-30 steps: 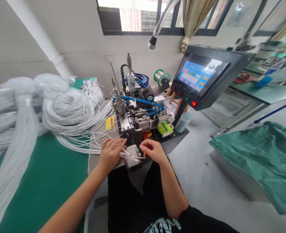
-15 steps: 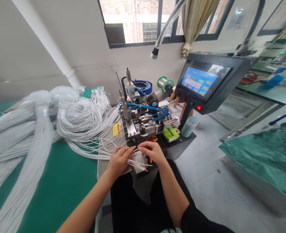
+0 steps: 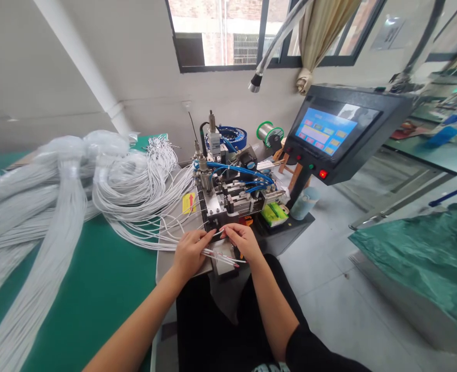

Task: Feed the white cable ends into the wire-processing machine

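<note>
My left hand (image 3: 190, 251) is closed around several white cables (image 3: 222, 257), whose pinkish ends stick out to the right below my fingers. Between thumb and fingertips, my right hand (image 3: 242, 240) pinches the end of one white cable that runs across from the left hand. Both hands are at the front edge of a bench machine (image 3: 239, 199) with metal cylinders and blue air tubes. Under the cable ends is a pale block (image 3: 223, 266). The cables trail back leftward to a large coiled bundle (image 3: 135, 191).
Bagged white cable bundles (image 3: 71, 181) cover much of the green table (image 3: 96, 279). Right of the machine are a green packet (image 3: 274, 213), a translucent cup (image 3: 304, 203) and a control screen (image 3: 325, 132). A wire spool (image 3: 270, 133) stands behind. Overhead hangs a lamp (image 3: 255, 81).
The view has shifted slightly. My fingertips have moved a little apart, and a short length of the single cable now shows between them. Both hands keep their hold.
</note>
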{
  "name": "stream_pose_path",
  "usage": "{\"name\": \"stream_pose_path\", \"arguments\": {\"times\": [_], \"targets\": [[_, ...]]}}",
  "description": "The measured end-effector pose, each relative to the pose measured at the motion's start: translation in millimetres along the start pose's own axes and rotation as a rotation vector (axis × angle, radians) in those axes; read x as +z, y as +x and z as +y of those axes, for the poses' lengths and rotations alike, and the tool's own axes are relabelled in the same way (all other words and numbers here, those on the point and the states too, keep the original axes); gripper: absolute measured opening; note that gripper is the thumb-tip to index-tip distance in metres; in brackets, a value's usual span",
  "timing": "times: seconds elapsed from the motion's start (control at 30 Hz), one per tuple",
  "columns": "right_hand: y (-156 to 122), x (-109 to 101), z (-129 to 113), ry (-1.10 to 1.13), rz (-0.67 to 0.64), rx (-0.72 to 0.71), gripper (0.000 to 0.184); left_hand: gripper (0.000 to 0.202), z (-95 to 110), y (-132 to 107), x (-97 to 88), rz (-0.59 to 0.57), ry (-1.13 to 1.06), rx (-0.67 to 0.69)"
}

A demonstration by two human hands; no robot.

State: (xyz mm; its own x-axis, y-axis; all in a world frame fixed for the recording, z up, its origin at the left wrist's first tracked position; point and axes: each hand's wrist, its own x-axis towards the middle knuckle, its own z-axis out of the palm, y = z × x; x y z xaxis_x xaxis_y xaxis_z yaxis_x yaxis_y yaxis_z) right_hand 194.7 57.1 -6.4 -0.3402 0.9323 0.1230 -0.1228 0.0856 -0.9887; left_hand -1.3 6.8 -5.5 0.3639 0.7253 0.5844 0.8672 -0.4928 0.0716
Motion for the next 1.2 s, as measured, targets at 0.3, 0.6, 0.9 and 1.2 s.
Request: {"name": "stream_pose_path", "arguments": {"times": [0.3,0.6,0.9,1.2], "targets": [[5.5,-16.6,1.4,-0.43,0.077,-0.12,0.016,0.054,6.0,7.7,-8.5,-0.083,0.052,0.027],[13.1,-18.9,9.1,-0.481,0.001,-0.157,0.017,0.048,5.6,6.9,-4.3,-0.103,0.105,-0.009],[24.6,-12.0,28.2,-0.189,-0.058,0.042,0.019,0.054,6.2,9.1,-3.0,-0.159,0.113,-0.018],[24.3,-9.1,39.8,-0.035,-0.022,0.136,0.028,0.049,6.1,8.2,-2.7,-0.114,0.095,-0.033]]}}
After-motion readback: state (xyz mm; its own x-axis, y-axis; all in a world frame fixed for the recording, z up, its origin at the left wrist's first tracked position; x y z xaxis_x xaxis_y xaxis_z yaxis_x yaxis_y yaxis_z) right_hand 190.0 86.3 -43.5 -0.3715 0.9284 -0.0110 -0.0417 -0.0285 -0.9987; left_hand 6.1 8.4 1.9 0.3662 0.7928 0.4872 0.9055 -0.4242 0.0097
